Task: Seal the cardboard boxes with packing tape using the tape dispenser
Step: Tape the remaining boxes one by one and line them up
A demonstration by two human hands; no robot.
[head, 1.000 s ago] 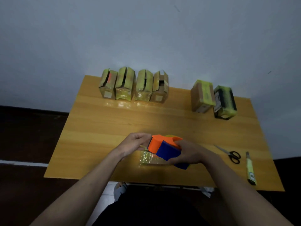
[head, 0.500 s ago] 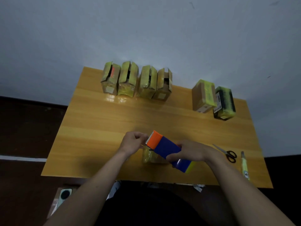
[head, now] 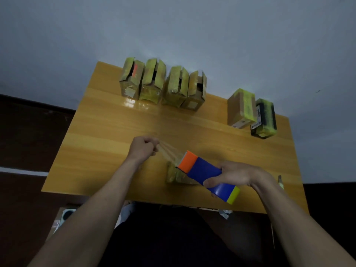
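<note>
- Wooden table (head: 107, 132), standing against grey wall (head: 173, 26).
- Knife (head: 280, 182) partly visible near table's right front edge.
- Crumpled scrap (head: 224, 213) below table's front edge.

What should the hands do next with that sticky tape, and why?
Probably lower the tape strip onto the small box on the table. The left hand pinches the tape's free end, pulled out from the tape dispenser that the right hand grips, and the strip hangs in the air just above that box, not yet stuck down.
</note>
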